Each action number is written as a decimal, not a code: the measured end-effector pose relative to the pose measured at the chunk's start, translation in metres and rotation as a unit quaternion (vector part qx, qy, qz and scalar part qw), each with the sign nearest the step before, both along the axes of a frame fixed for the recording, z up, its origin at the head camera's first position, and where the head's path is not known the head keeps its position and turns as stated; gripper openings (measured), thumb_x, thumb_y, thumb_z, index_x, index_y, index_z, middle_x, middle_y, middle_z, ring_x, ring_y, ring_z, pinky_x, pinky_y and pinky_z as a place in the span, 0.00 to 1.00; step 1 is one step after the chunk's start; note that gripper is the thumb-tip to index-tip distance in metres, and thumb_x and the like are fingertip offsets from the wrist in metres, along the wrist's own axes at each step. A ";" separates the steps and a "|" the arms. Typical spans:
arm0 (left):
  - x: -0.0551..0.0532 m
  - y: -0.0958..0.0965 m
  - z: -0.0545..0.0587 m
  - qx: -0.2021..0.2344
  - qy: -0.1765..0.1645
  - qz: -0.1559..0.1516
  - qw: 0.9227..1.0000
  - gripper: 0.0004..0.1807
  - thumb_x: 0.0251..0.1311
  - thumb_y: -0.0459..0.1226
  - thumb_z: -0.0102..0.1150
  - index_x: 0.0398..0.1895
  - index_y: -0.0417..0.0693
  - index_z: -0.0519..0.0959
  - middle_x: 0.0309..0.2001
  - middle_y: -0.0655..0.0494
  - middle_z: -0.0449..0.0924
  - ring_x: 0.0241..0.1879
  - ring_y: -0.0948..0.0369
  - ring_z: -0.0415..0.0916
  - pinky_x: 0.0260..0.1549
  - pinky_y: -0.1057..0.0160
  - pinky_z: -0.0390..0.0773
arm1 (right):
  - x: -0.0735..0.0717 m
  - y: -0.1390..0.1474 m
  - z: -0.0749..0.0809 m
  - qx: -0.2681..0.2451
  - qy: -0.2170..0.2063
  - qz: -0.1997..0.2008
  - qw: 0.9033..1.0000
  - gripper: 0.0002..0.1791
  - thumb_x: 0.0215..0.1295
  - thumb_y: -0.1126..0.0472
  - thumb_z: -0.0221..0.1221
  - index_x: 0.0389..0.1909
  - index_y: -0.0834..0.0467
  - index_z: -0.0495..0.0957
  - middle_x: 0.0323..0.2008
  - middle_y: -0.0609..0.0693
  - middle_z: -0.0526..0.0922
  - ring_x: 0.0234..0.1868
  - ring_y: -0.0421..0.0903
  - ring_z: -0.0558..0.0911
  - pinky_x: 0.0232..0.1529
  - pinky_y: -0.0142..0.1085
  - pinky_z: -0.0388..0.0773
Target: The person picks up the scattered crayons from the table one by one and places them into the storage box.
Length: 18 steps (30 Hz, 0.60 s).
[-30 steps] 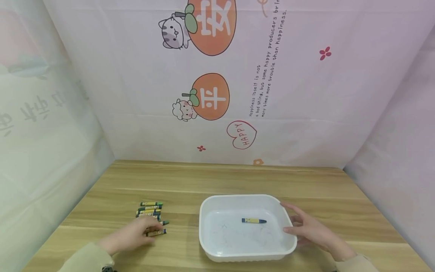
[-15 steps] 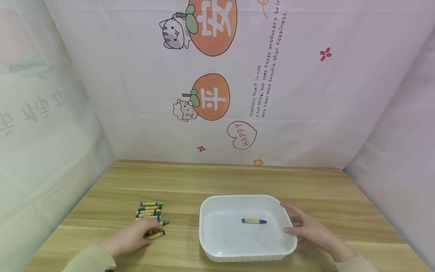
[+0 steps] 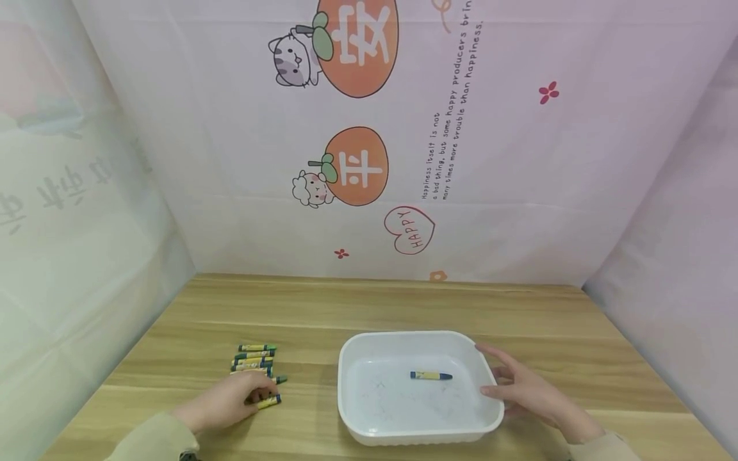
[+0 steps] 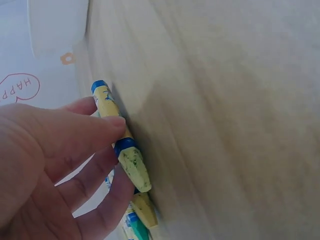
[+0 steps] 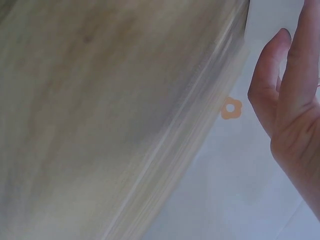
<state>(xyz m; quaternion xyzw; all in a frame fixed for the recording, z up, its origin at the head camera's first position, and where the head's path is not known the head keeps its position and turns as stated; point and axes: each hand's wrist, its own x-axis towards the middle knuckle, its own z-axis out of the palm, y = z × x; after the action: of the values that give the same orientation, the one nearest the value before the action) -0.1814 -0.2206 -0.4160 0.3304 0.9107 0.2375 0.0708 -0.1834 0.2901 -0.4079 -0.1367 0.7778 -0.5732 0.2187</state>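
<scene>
In the head view my left hand [image 3: 230,400] pinches a yellow-wrapped crayon [image 3: 269,401] low over the table. The left wrist view shows the thumb on its wrapper, fingers behind, and its pale yellow tip [image 4: 135,172] pointing down past a blue band. Beyond this hand lie several crayons [image 3: 254,355] side by side, partly hidden by the fingers. My right hand [image 3: 530,390] grips the right wall of a white plastic tub [image 3: 369,430], the thumb inside the rim and other fingers outside. Inside the tub lies one dark blue crayon [image 3: 431,376].
The wood-grain table [image 3: 305,307] ends at a white printed cloth [image 3: 242,230] at the back. Similar cloth hangs at the left and right sides. The tub stands to the right of the crayons, with bare table between them.
The crayon in my left hand has tilted and shifted slightly towards the table's near edge. My right hand and the tub have stayed in place.
</scene>
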 end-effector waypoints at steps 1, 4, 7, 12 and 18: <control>-0.001 0.000 0.000 0.003 -0.004 -0.002 1.000 0.16 0.49 0.22 0.58 0.41 0.45 0.80 0.32 0.63 0.77 0.30 0.72 0.69 0.28 0.71 0.74 | 0.000 0.000 0.000 0.001 0.001 0.000 1.000 0.46 0.62 0.62 0.57 0.71 0.59 0.36 0.55 0.80 0.60 0.42 0.51 0.80 0.36 0.51 0.82; -0.005 0.001 0.001 0.009 -0.016 -0.003 1.000 0.17 0.49 0.21 0.57 0.41 0.45 0.80 0.31 0.64 0.76 0.29 0.72 0.67 0.28 0.72 0.72 | 0.000 0.000 0.000 0.000 -0.001 0.000 1.000 0.45 0.62 0.62 0.57 0.71 0.59 0.36 0.55 0.80 0.60 0.42 0.51 0.80 0.36 0.51 0.82; -0.009 0.004 0.006 0.008 -0.027 0.003 1.000 0.16 0.51 0.23 0.58 0.42 0.46 0.79 0.31 0.65 0.75 0.29 0.72 0.67 0.27 0.72 0.71 | 0.000 0.000 0.001 -0.001 -0.002 -0.001 1.000 0.46 0.62 0.62 0.57 0.71 0.59 0.37 0.54 0.80 0.61 0.42 0.51 0.80 0.36 0.51 0.82; -0.015 0.023 0.027 0.014 -0.034 0.012 0.999 0.18 0.51 0.24 0.59 0.45 0.48 0.79 0.34 0.63 0.77 0.32 0.71 0.72 0.28 0.72 0.75 | 0.000 0.001 0.001 -0.003 -0.004 -0.003 1.000 0.46 0.61 0.62 0.58 0.71 0.59 0.37 0.54 0.80 0.61 0.42 0.52 0.81 0.37 0.52 0.81; -0.026 0.065 0.055 0.015 -0.035 0.005 0.999 0.19 0.52 0.24 0.57 0.47 0.48 0.79 0.37 0.60 0.79 0.37 0.65 0.76 0.33 0.74 0.77 | -0.001 0.001 0.000 0.003 -0.005 -0.007 1.000 0.46 0.61 0.62 0.58 0.71 0.59 0.37 0.54 0.82 0.59 0.41 0.52 0.81 0.36 0.52 0.81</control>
<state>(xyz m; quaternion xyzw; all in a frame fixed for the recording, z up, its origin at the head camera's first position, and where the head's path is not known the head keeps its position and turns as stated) -0.2074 -0.1558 -0.3612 0.3185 0.9056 0.2626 0.0969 -0.1840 0.2910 -0.4079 -0.1272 0.7792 -0.5733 0.2190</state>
